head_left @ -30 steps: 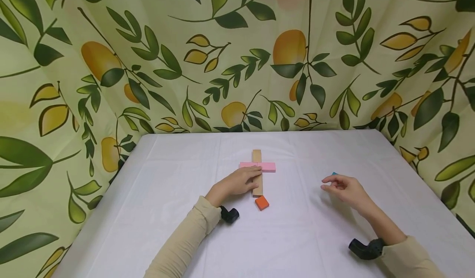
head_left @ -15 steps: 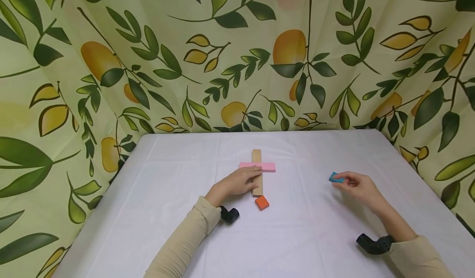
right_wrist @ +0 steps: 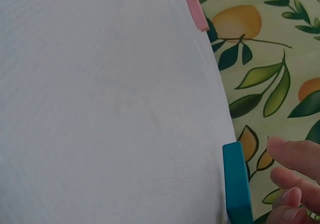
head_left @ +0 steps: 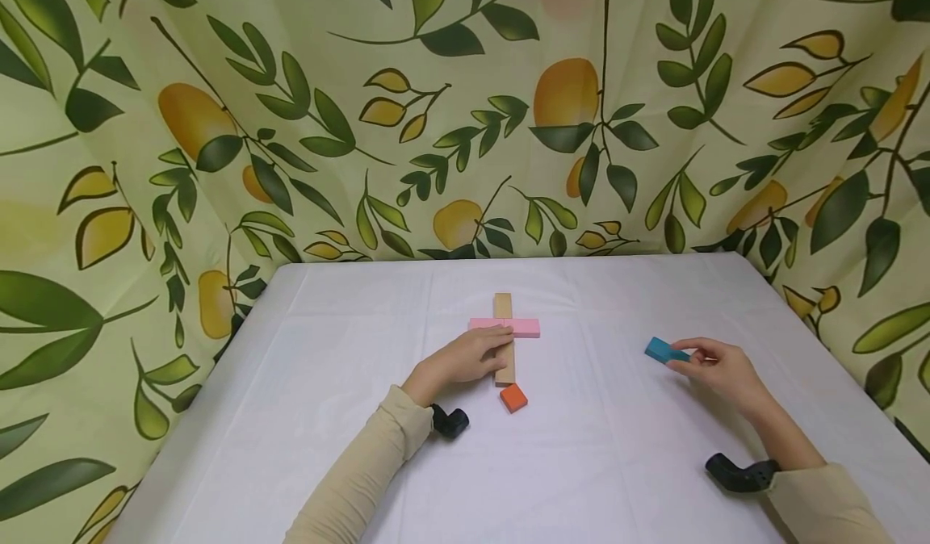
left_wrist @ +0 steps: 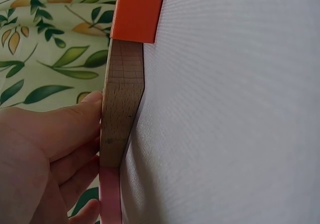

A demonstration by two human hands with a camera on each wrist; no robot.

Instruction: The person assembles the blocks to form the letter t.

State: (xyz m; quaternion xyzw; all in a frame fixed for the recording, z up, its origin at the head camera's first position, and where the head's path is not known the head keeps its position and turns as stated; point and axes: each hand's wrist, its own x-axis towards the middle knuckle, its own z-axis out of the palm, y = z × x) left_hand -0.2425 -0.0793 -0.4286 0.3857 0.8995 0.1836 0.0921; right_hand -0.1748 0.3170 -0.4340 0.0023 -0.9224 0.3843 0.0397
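My left hand (head_left: 465, 356) rests on a flat arrangement of blocks, its thumb and fingertips on top of the natural wooden block (left_wrist: 122, 103) and close to the pink block (head_left: 526, 328). Several wooden and pink blocks form a cross shape, partly covered by the hand. An orange block (head_left: 513, 398) lies at the cross's near end, turned at an angle. Over to the right, my right hand (head_left: 719, 370) hovers at a blue block (head_left: 663, 351) lying on the table. Its fingers are loosely bent and overlap the block's right end in the head view; the right wrist view shows a gap between them (right_wrist: 237, 181).
A white cloth (head_left: 581, 463) covers the table. Behind and beside it hangs a leaf-and-fruit patterned curtain (head_left: 465, 148). Each wrist carries a black device, one on the left wrist (head_left: 450, 422) and one on the right wrist (head_left: 739, 474).
My right hand has moved to the right and slightly nearer, uncovering more of the blue block, whose left end stays in place lately. The left hand and the cross of blocks have not moved.
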